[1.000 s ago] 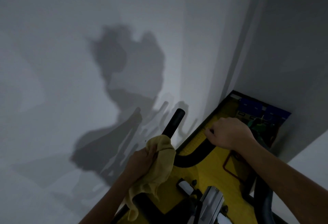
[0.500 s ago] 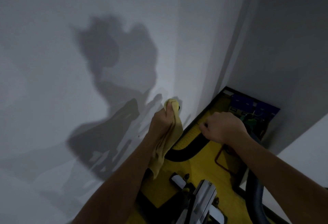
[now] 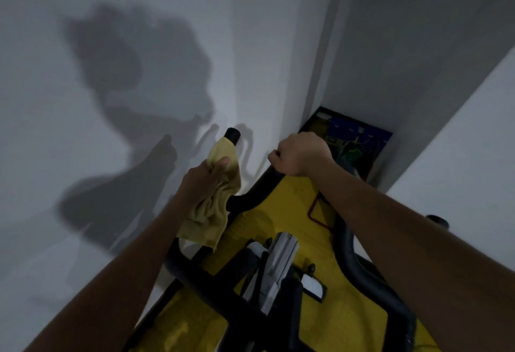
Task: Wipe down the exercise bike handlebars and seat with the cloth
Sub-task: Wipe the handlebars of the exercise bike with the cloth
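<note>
The left hand (image 3: 206, 176) gripped the yellow cloth (image 3: 214, 201) around the black handlebar (image 3: 250, 193). The right hand (image 3: 299, 154) clenched the bar's middle bend.

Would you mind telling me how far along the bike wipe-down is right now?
Nothing shows as finished. In hand: the left hand grips the cloth around the left handlebar, just below its bare black tip. The right hand grips the front bar, not yet wiped. The seat is out of view, presumably still to do.
</note>
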Available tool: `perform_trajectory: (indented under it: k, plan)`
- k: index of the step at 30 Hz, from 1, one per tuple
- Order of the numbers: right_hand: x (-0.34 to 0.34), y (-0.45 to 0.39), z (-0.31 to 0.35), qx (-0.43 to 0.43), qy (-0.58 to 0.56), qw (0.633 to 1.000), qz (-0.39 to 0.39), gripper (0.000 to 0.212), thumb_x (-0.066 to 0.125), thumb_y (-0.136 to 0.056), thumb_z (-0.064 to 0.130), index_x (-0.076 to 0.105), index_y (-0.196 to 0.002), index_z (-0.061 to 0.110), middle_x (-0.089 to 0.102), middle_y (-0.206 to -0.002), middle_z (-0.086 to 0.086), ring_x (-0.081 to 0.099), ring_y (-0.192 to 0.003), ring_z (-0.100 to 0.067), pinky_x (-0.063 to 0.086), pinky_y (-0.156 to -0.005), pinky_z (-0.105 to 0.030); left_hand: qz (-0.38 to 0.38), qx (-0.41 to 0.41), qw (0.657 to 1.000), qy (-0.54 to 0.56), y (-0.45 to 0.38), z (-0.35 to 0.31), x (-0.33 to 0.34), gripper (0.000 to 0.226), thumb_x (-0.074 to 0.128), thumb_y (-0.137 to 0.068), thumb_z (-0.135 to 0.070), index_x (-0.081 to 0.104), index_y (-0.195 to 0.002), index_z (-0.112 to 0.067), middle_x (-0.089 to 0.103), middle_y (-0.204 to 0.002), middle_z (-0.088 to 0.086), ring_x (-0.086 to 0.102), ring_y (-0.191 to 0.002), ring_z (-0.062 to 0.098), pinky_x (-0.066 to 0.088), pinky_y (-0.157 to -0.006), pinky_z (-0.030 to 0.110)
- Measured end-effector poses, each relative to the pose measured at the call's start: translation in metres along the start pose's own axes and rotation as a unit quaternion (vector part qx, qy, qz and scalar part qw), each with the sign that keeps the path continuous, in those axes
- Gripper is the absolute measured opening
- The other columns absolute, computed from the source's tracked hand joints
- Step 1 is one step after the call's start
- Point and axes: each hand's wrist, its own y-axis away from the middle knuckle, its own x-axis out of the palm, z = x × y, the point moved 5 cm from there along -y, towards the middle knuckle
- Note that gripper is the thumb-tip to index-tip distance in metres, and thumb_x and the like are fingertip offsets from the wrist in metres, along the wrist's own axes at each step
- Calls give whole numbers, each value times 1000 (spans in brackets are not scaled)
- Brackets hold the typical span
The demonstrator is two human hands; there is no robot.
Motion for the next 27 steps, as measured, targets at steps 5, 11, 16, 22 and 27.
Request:
perform_trajectory:
  k: [5,11,16,22,27]
  plan:
    - [3,4,-2,16,-2,1000,-8,58,31,-99,46,51,-55,15,51,-57,0,48,-52,-18,26,-47,-25,62,-28,998,5,24,19,3,76,26,-83,-85,60,-96,-17,64,-81,3,64,-80,26,45,-77,38]
    - [5,2,-2,11,9,1000,-15,56,30,-100,44,48,-55,16,49,-57,1,45,-50,-16,25,-47,-26,57,15,994,87,22,5,1,65,37,-95,-72,60,-107,-12,70,-92,11,69,-87,30,56,-88,52]
    - [5,1,-2,5,16,1000,-20,58,30,-101,44,50,-54,16,49,-56,1,46,-50,-16,25,-47,-25,-86,61,993,62,-6,-41,0,65,32,-101,-65,57,-122,-9,70,-101,11,67,-97,33,47,-85,36]
    - [7,0,-3,8,17,1000,-21,58,31,-100,43,49,-52,15,47,-53,1,44,-48,-16,25,-47,-24,-107,87,982,127,-38,-65,-5,69,33,-92,-80,59,-76,-18,68,-69,-6,68,-72,4,43,-67,22]
    - [4,0,-3,2,10,1000,-28,58,31,-100,43,50,-53,15,47,-53,0,44,-47,-17,26,-47,-24,2,-40,982,184,-49,-52,0,105,20,-79,-93,63,-132,-13,64,-134,13,58,-122,29,35,-106,33]
